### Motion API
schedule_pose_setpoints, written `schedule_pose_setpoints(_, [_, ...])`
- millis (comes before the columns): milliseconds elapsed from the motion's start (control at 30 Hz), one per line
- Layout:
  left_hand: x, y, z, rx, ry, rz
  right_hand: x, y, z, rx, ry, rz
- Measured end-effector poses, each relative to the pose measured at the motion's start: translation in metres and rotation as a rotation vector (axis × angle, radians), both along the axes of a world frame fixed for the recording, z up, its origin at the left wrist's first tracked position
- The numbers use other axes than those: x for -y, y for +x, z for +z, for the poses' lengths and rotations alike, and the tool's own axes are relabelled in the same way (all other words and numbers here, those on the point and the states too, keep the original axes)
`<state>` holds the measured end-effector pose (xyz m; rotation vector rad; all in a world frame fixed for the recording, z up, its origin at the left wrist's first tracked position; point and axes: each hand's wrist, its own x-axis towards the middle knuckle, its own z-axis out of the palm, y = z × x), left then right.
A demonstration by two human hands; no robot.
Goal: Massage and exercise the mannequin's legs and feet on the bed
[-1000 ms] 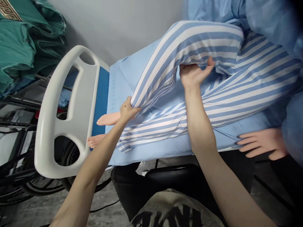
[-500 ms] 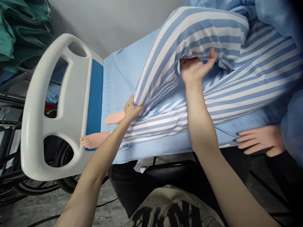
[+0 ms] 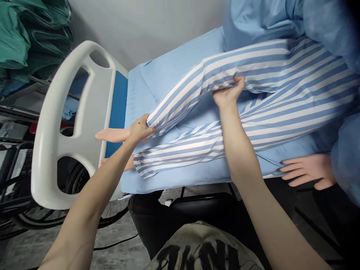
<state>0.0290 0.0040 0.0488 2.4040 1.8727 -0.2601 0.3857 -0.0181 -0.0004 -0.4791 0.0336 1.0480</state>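
Note:
A mannequin in blue-and-white striped trousers lies on the bed. My left hand (image 3: pixel 141 127) is wrapped round the ankle of its far leg (image 3: pixel 180 95), at the trouser cuff, with the bare foot (image 3: pixel 112 135) sticking out beyond. Under the knee of that same leg, my right hand (image 3: pixel 229 93) cups the cloth, thumb up along the near side; its other fingers are mostly hidden beneath. The knee is slightly bent. The near leg (image 3: pixel 185 152) lies straight on the sheet, its foot partly covered by my left forearm.
The white bed end board (image 3: pixel 46 150) stands at the left, with a wheelchair wheel (image 3: pixel 75 180) behind it. A mannequin hand (image 3: pixel 309 170) hangs over the near bed edge at right. A black chair (image 3: pixel 205 202) stands before me. Green cloth (image 3: pixel 42 41) hangs at upper left.
The far leg has straightened a good deal: its knee came down and its foot slid left toward the end board. My left hand moved left with the ankle; my right hand lowered slightly with the knee.

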Motion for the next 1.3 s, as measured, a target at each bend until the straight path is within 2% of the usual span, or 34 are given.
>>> schedule_pose_setpoints(100, [-0.01, -0.008, 0.006, -0.077, -0.047, -0.022, -0.005, -0.004, -0.009, -0.059, 0.007, 0.003])
schedule_pose_setpoints(200, [-0.018, -0.01, 0.003, -0.135, -0.067, -0.037, -0.008, -0.008, -0.017, -0.072, -0.031, 0.03])
schedule_pose_setpoints(500, [-0.053, -0.011, -0.016, -0.259, -0.143, -0.116, -0.016, -0.006, -0.05, -0.038, -0.243, 0.055])
schedule_pose_setpoints(700, [-0.049, -0.014, -0.035, -0.239, -0.091, -0.202, -0.022, -0.001, -0.064, -0.03, -0.276, 0.054])
schedule_pose_setpoints(867, [-0.027, -0.025, -0.046, -0.106, 0.029, -0.233, -0.023, -0.001, -0.067, 0.007, -0.283, 0.051])
schedule_pose_setpoints(967, [0.002, -0.036, -0.051, 0.069, 0.177, -0.254, -0.022, -0.003, -0.063, 0.012, -0.273, 0.063])
schedule_pose_setpoints(1033, [0.028, -0.046, -0.055, 0.175, 0.223, -0.267, -0.02, -0.004, -0.061, 0.005, -0.273, 0.087])
schedule_pose_setpoints(1100, [0.054, -0.057, -0.055, 0.245, 0.149, -0.298, -0.02, -0.004, -0.059, -0.006, -0.272, 0.11])
schedule_pose_setpoints(1233, [0.095, -0.078, -0.042, 0.233, -0.163, -0.393, -0.016, -0.008, -0.054, 0.046, -0.319, 0.165])
schedule_pose_setpoints(1300, [0.107, -0.084, -0.035, 0.161, -0.19, -0.434, -0.011, -0.013, -0.047, 0.075, -0.394, 0.189])
